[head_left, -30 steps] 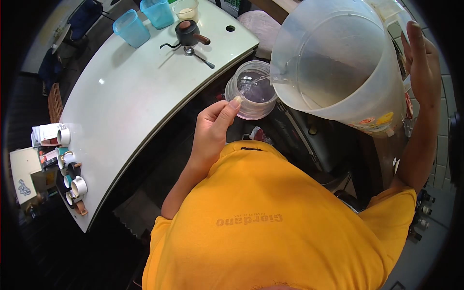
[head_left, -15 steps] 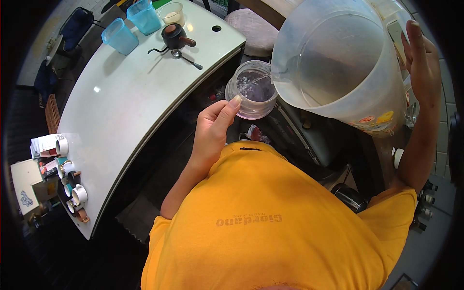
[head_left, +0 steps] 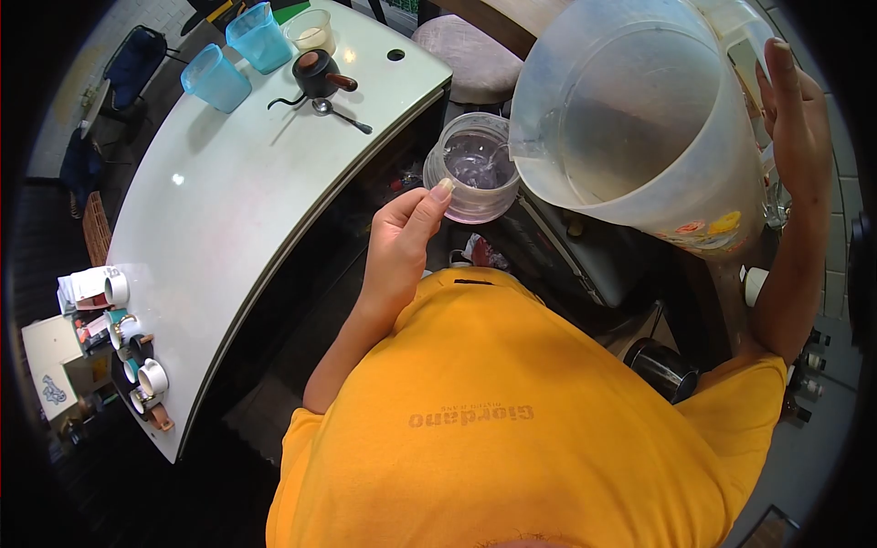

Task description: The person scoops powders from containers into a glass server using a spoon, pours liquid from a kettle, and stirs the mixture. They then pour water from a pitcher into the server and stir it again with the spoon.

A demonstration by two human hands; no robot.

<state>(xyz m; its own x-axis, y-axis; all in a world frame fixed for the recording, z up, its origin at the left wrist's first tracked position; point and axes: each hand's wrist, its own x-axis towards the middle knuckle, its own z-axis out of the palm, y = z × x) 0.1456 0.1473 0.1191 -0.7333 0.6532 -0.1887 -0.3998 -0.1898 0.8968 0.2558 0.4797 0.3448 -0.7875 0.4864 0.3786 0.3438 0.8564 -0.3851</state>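
Observation:
My left hand (head_left: 402,233) is closed on the rim of a clear plastic jar (head_left: 472,203), thumb on top. Water (head_left: 477,163) stands in the jar, its surface rippled. A large translucent plastic pitcher (head_left: 594,110) is tilted over the jar, its spout at the jar's rim. Between spout and jar runs a thin stream. On the far right my right hand (head_left: 797,123) is wrapped round the pitcher's handle, the thumb up along it. Printed flowers show low on the pitcher's side.
On the curved white table (head_left: 228,210) are two blue containers (head_left: 260,38), a clear cup (head_left: 311,32), a small black kettle (head_left: 317,75) and a spoon (head_left: 341,114). Several cups (head_left: 151,376) line its near left end. A cushioned stool (head_left: 466,59) stands behind the jar.
The stream from the spout looks shorter and steeper, and the water in the jar seems a little higher. Both hands keep their grips. The view has shifted slightly.

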